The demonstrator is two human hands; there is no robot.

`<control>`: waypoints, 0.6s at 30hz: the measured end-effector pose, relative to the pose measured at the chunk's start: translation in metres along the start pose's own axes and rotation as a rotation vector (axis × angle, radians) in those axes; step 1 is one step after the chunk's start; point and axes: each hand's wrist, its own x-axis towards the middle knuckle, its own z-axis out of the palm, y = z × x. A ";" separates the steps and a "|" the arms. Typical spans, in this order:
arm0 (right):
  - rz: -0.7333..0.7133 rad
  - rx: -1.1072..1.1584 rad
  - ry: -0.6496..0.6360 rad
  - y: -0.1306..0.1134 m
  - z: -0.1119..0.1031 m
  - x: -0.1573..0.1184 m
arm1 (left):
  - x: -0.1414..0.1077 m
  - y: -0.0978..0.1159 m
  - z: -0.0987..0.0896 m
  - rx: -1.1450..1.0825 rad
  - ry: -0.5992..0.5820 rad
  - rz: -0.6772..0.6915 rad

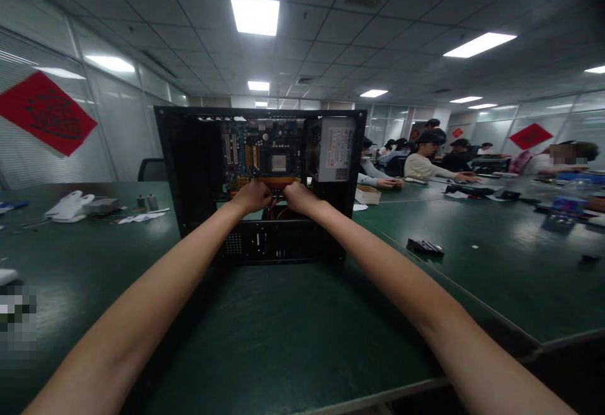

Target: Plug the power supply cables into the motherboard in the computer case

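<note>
An open black computer case (353,213) stands on the green table. Inside it are a motherboard (265,144) with a square metallic processor area and, at the upper right, a silver power supply (336,150) with a label. My left hand (254,197) reaches into the lower middle of the case, fingers curled together. Close beside it on the right, my right hand (301,198) is closed too. Thin reddish cables (272,210) show between and below the hands; what the fingertips grip is too small to make out.
On the green table (283,339) at left lie a white plastic bag (70,205), small cylinders (151,202) and papers. To the right are a small box (367,195) and a black part (425,248). Several people sit at the right, one person's hands (390,183) near the box.
</note>
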 end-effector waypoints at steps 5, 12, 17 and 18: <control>0.022 0.005 0.004 -0.002 -0.004 -0.002 | 0.001 -0.001 0.003 0.003 0.003 0.001; 0.031 0.020 0.003 0.000 -0.008 -0.004 | 0.005 -0.011 0.011 -0.056 0.027 0.043; 0.032 0.031 -0.001 0.001 -0.008 -0.004 | 0.006 -0.013 0.011 -0.044 0.020 0.004; 0.029 0.034 0.001 0.001 -0.007 -0.004 | 0.006 -0.012 0.010 -0.036 0.017 -0.003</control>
